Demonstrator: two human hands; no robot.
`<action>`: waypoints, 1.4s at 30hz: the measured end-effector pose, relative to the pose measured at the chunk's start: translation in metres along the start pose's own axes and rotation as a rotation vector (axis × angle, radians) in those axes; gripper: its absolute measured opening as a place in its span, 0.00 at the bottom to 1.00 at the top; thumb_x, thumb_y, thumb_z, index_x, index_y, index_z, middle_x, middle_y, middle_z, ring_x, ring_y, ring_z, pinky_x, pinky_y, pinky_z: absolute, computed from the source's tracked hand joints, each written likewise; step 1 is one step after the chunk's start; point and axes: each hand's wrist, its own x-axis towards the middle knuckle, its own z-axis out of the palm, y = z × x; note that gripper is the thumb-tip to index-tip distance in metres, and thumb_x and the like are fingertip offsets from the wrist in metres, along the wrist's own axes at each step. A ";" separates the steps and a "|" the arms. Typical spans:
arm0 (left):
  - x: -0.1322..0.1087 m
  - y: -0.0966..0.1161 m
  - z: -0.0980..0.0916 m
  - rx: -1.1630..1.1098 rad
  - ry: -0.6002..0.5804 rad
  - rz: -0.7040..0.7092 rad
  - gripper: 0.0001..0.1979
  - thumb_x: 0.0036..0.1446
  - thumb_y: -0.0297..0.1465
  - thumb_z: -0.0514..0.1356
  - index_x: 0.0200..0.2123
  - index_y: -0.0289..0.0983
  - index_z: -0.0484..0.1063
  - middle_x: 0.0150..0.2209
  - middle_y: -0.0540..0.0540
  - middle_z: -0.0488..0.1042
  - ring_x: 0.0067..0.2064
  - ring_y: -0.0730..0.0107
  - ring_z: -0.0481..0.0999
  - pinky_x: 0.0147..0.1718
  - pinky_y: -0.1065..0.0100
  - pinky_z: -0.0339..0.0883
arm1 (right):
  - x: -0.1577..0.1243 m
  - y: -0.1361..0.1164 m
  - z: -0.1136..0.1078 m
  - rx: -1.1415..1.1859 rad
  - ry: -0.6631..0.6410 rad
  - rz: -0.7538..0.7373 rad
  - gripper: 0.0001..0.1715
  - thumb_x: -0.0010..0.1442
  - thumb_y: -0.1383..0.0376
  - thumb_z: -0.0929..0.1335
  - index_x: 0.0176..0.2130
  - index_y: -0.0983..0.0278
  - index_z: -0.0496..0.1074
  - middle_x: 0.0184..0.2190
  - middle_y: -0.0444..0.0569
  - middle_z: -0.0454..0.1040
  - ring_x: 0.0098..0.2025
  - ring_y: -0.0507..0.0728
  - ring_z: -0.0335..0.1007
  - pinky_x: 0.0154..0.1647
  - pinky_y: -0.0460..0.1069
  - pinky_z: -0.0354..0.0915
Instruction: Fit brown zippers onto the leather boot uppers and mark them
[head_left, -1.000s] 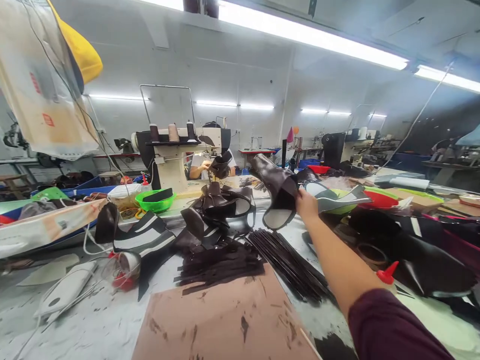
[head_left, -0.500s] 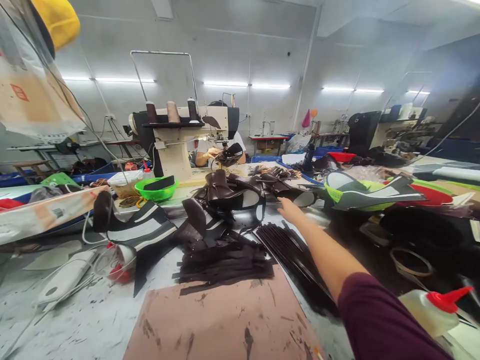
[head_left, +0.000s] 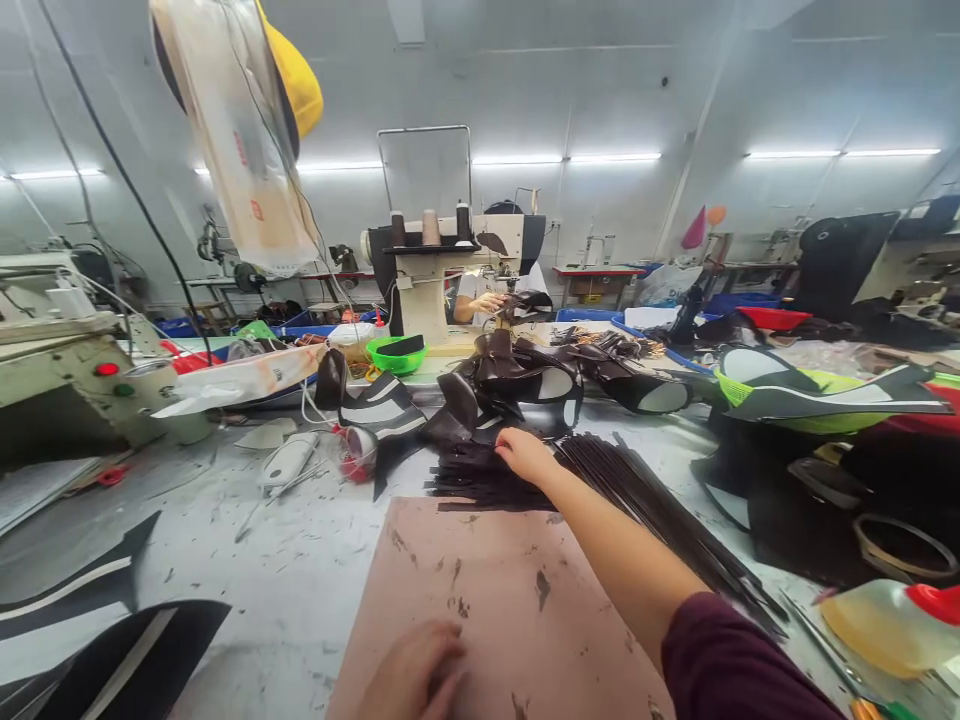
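My right hand (head_left: 525, 455) reaches forward onto a pile of short dark brown leather strips (head_left: 480, 475), its fingers curled down on the strips. My left hand (head_left: 409, 675) lies at the bottom edge on the brown cardboard mat (head_left: 487, 600), fingers loosely stretched, holding nothing. Beyond the strips lies a heap of dark brown shoe uppers (head_left: 517, 375). A bundle of long thin black strips (head_left: 652, 505) runs to the right of my forearm.
A sewing machine (head_left: 442, 270) with another person behind it stands at the far side. A green bowl (head_left: 396, 353), black-and-white cut pieces (head_left: 379, 410), a glue bottle with red cap (head_left: 892, 620) and a green basket (head_left: 802, 395) lie around. A machine (head_left: 67, 380) stands left.
My right hand let go of the shoe upper it held up a second ago, left it on the heap, and drew back to the strip pile. The view swung left; my left hand came into view.
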 end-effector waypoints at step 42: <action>0.098 0.030 0.013 0.302 0.438 0.365 0.22 0.54 0.33 0.54 0.52 0.36 0.59 0.58 0.36 0.57 0.62 0.53 0.49 0.56 0.50 0.46 | -0.174 -0.036 -0.059 1.231 -0.328 0.219 0.29 0.46 0.64 0.65 0.49 0.58 0.59 0.29 0.44 0.72 0.26 0.51 0.68 0.23 0.46 0.65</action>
